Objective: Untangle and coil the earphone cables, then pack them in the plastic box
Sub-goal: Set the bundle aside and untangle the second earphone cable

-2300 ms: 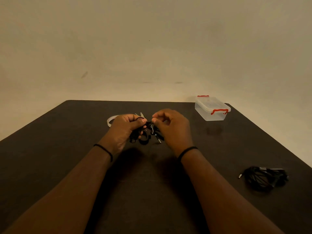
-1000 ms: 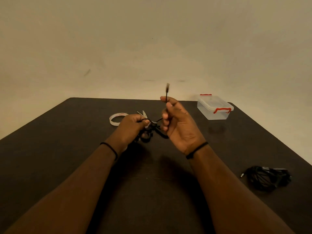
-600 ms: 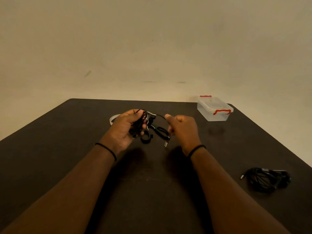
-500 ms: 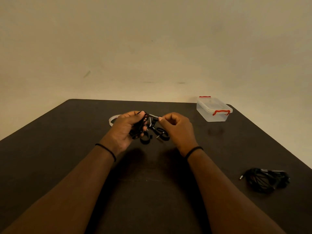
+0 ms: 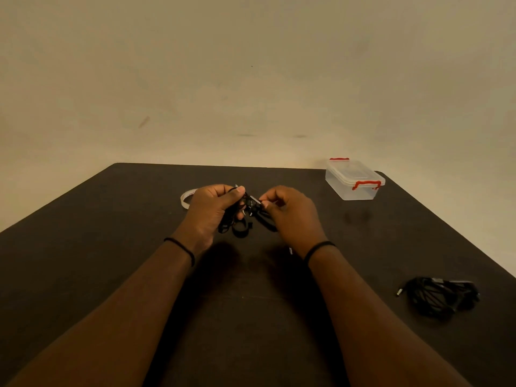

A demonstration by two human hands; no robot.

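Altogether two cable bundles: one tangle [image 5: 245,216] in both hands, one coil [image 5: 441,296] aside.

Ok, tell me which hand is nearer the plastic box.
Right. The right hand is left of and nearer the camera than the plastic box; the left hand lies further left, beyond the right.

A dark bench [image 5: 111,247] fills the lower part of the view. A white ring of tape [image 5: 186,197] lies flat on it, toward the far side. Behind the bench stands a plain tan wall [image 5: 251,79] with a few small dark marks.
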